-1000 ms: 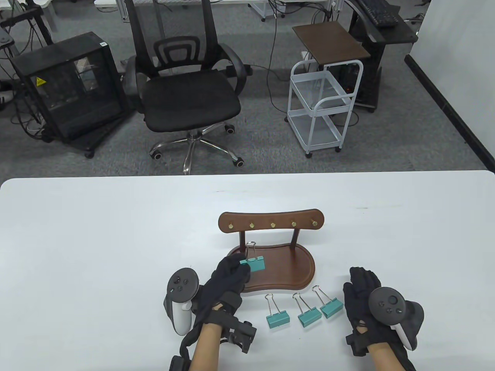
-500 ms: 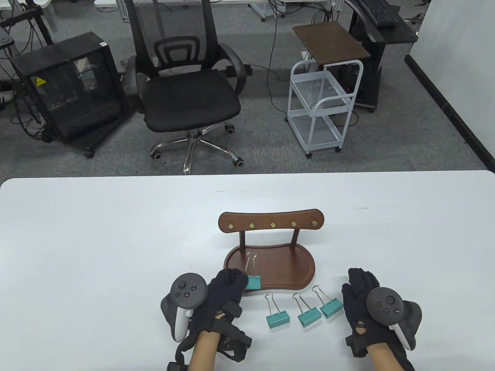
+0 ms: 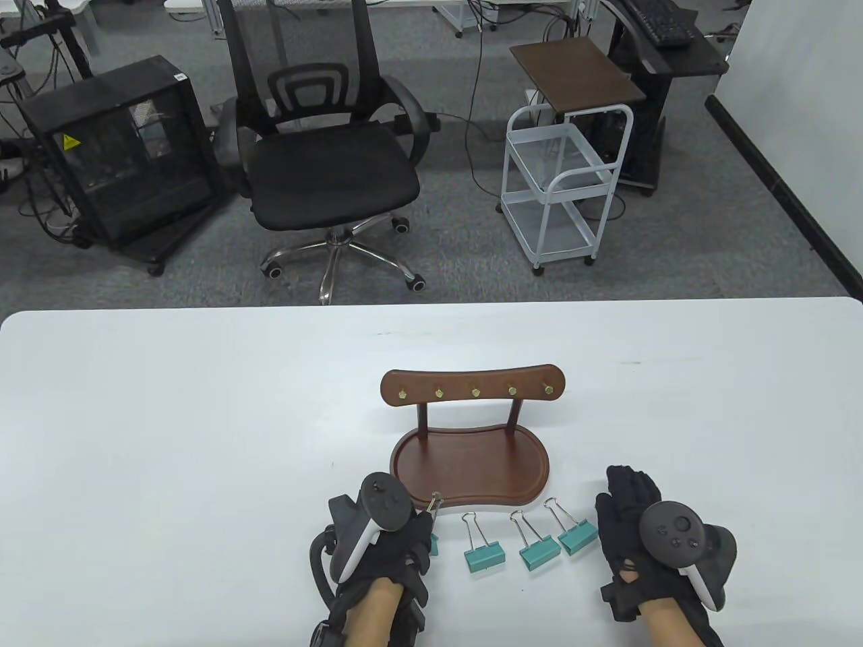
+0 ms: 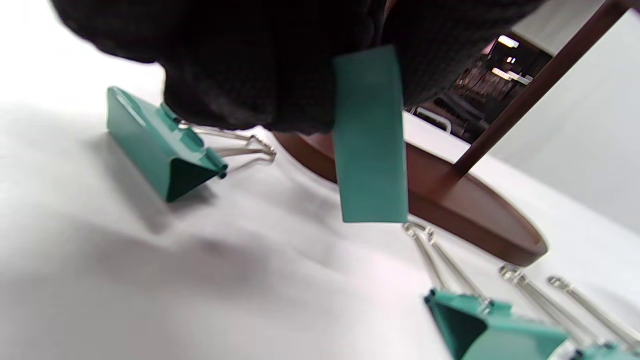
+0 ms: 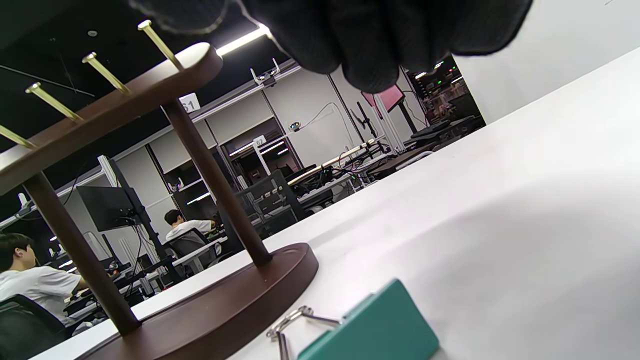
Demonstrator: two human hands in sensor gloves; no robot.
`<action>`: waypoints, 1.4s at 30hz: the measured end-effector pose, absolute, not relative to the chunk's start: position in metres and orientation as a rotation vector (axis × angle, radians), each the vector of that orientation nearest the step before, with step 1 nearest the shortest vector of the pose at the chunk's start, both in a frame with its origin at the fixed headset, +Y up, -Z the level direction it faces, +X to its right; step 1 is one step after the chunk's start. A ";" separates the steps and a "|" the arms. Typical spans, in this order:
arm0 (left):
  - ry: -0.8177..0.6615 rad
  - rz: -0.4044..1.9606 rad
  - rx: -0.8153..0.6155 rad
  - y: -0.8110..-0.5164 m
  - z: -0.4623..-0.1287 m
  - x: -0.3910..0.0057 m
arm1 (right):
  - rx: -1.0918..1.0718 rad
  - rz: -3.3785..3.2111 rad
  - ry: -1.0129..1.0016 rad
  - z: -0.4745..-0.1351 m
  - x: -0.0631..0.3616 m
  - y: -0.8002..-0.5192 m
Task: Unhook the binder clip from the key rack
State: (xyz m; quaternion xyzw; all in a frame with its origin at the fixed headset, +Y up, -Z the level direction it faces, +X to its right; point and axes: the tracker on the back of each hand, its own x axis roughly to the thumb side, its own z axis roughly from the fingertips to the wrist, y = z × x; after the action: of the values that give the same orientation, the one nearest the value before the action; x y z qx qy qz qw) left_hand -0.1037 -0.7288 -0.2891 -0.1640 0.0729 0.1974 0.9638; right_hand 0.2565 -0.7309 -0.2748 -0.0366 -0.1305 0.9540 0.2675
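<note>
The wooden key rack stands mid-table with several brass hooks, all bare; its tray base is bare too. My left hand holds a teal binder clip low over the table just in front of the base's left corner, its wire handles pointing toward the rack. In the left wrist view the clip sits under my fingers close to the tabletop, and a teal strip shows between them. My right hand rests flat on the table, holding nothing, right of the rack.
Three more teal binder clips lie in a row on the white table between my hands. An office chair and a white cart stand beyond the table's far edge.
My left hand has carried the clip from over the rack's base toward me and down to the table, left of the clip row. The right hand has not moved.
</note>
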 end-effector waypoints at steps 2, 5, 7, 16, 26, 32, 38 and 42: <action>0.154 0.387 -0.352 -0.731 -0.290 -0.102 | -0.098 2.573 -0.349 -0.275 0.257 -0.731; 0.154 0.364 -0.376 -0.734 -0.291 -0.098 | -0.098 2.565 -0.353 -0.275 0.257 -0.730; 0.148 0.354 -0.385 -0.736 -0.291 -0.096 | -0.098 2.559 -0.353 -0.275 0.257 -0.731; 0.138 0.297 -0.422 -0.743 -0.293 -0.086 | -0.097 2.551 -0.353 -0.275 0.258 -0.730; 0.141 0.251 -0.408 -0.744 -0.293 -0.085 | -0.094 2.553 -0.349 -0.275 0.257 -0.730; 0.117 0.115 -0.357 -0.741 -0.292 -0.077 | -0.092 2.555 -0.344 -0.275 0.257 -0.730; 0.124 0.081 -0.344 -0.741 -0.293 -0.076 | -0.096 2.554 -0.338 -0.275 0.258 -0.730; 0.123 0.036 -0.330 -0.739 -0.292 -0.076 | -0.094 2.554 -0.337 -0.275 0.258 -0.730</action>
State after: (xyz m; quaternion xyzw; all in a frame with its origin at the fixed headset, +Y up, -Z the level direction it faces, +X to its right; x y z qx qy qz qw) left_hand -0.0756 -0.7395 -0.2923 -0.1640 0.0610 0.0178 0.9844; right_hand 0.2576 -0.7300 -0.2749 -0.0351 -0.1255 0.9516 0.2783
